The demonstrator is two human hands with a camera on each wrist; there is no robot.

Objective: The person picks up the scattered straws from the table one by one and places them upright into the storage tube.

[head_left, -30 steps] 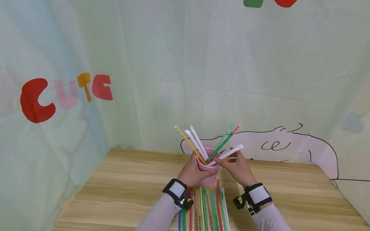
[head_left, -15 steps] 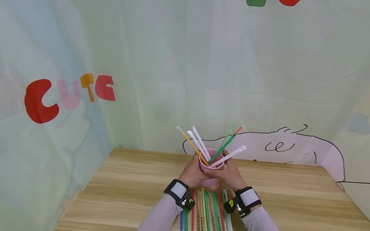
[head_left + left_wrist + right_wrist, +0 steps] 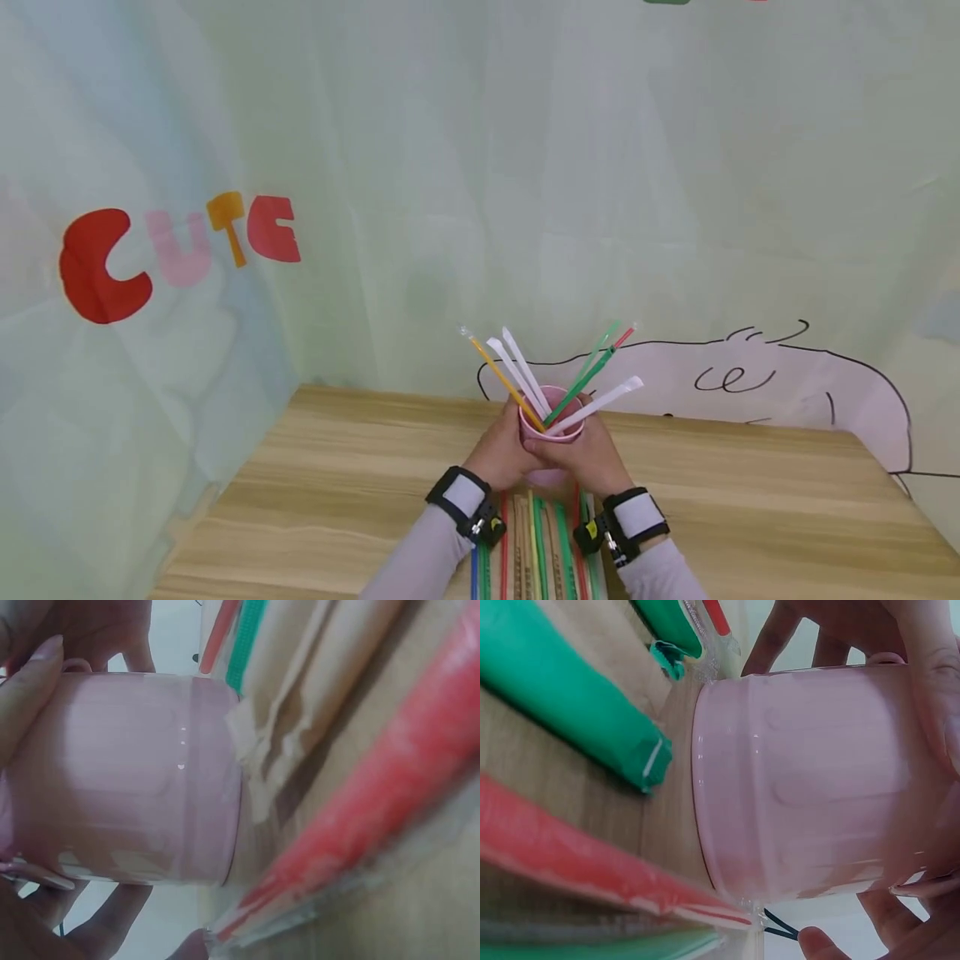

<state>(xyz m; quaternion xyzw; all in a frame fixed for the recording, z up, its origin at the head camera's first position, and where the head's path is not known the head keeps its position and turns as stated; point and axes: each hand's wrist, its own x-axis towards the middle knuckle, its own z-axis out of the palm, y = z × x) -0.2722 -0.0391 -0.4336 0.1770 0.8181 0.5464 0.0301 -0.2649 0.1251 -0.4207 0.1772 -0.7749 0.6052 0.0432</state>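
A pink cup [image 3: 546,478] stands on the table between my hands, its base close to the ends of the straws in the left wrist view. Wrapped straws fan out of its mouth: an orange straw [image 3: 501,375] and two white straws [image 3: 522,377] lean left, while a green straw [image 3: 581,383] and a white straw [image 3: 604,403] lean right. My left hand [image 3: 498,450] grips the cup's left side. From the other side my right hand [image 3: 595,457] holds it too, thumb across the front near the rim. Fingers behind the cup are partly hidden in the head view.
A row of wrapped straws [image 3: 536,550], in red, green, brown, yellow and blue, lies in front of the cup between my forearms. The wooden table [image 3: 337,500] runs back to a printed cloth backdrop [image 3: 420,208].
My right hand pinched the right-leaning white straw at the cup's mouth, then let go and moved left onto the cup's side. The left hand keeps its grip; the cup stays about where it was.
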